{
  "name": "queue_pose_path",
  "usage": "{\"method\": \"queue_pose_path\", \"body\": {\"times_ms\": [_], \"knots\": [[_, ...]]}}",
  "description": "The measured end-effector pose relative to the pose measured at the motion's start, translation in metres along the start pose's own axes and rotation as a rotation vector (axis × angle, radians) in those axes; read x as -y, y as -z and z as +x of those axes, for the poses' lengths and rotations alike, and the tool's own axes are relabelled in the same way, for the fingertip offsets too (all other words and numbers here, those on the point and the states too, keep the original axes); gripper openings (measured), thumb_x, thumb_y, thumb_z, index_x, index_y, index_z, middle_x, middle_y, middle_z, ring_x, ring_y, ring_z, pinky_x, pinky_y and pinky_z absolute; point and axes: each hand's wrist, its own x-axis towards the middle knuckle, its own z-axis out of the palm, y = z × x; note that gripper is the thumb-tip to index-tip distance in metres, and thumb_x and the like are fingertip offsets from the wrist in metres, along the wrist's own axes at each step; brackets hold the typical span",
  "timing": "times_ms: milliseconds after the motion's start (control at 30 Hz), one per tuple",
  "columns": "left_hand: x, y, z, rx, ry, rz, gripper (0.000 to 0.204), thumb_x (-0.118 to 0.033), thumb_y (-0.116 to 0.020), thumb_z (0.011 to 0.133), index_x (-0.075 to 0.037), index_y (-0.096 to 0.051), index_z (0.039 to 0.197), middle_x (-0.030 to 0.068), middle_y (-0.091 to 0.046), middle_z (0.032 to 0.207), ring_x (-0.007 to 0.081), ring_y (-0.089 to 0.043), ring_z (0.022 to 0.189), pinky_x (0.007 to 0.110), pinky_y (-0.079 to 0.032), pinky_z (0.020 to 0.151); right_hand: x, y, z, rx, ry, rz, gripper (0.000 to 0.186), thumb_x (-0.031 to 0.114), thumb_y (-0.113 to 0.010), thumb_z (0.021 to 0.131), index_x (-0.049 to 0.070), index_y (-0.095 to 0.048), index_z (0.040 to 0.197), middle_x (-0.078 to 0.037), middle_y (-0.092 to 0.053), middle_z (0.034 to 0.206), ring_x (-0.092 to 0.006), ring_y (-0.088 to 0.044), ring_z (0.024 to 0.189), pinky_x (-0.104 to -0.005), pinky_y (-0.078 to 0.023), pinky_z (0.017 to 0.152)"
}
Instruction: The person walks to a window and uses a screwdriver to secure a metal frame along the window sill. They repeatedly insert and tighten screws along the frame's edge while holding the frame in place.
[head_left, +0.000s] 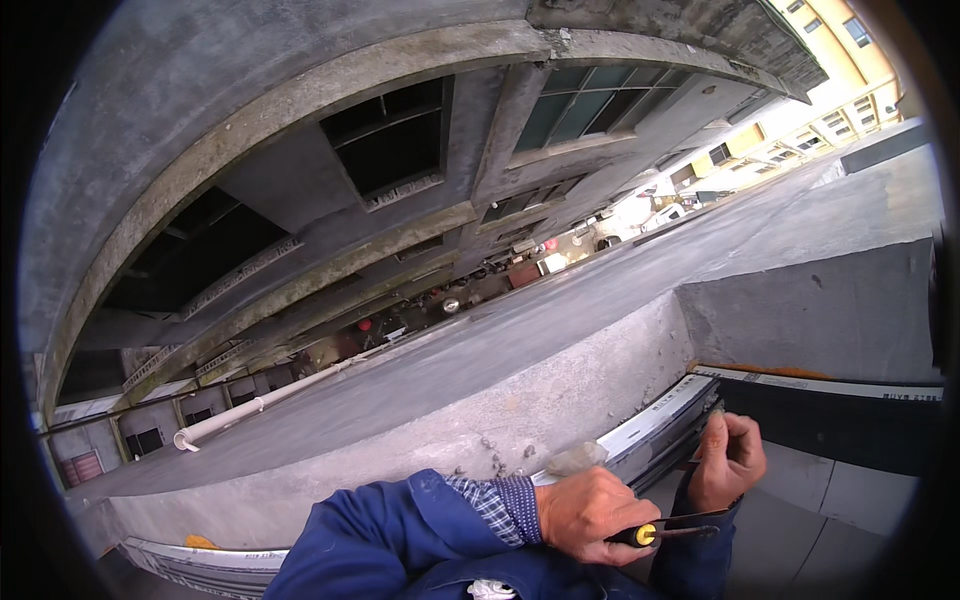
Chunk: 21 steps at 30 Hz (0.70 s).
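Observation:
My left hand point(590, 512) is closed round the yellow-and-black handle of a screwdriver-like tool point(645, 535), whose dark shaft points right, toward my right sleeve. Just beyond it, my right hand point(728, 462) has thumb and fingers pinched together at the corner of a dark window frame point(665, 440) with white film along its outer edge. Whatever sits between those fingertips is too small to make out. A crumpled translucent bag or lump point(577, 458) lies by the frame, past my left wrist.
A rough concrete ledge point(590, 385) runs outside the frame, with crumbs of mortar on it. Beyond its edge is a deep drop to an alley with a white pipe point(260, 405). A grey building point(480, 140) stands opposite. Another frame section point(190, 565) shows at lower left.

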Motion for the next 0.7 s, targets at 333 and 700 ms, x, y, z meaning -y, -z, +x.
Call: {"method": "queue_pose_path", "body": {"times_ms": [333,700], "knots": [[0.002,0.003,0.0,0.0,0.037,0.027,0.022,-0.02,-0.076,0.087,-0.004,-0.061,0.09,0.0098,-0.059,0.065,0.0308,-0.062,0.055,0.04,-0.048,0.05,-0.068,-0.017,-0.051,0.092,0.188,-0.036,0.028,0.009,-0.08,0.089,0.003,-0.057,0.075,-0.005,-0.05,0.062,-0.0134,-0.043,0.054,-0.0291,-0.033,0.051],[0.007,0.0,-0.002,0.008,0.028,0.04,0.027,-0.019,-0.079,0.086,0.0,-0.067,0.101,0.0082,-0.06,0.067,0.0269,-0.06,0.053,0.037,-0.045,0.048,-0.088,-0.023,-0.05,0.032,0.297,0.027,0.038,0.018,-0.083,0.087,0.005,-0.052,0.071,-0.006,-0.046,0.059,-0.0169,-0.041,0.05,-0.0311,-0.029,0.049]]}}
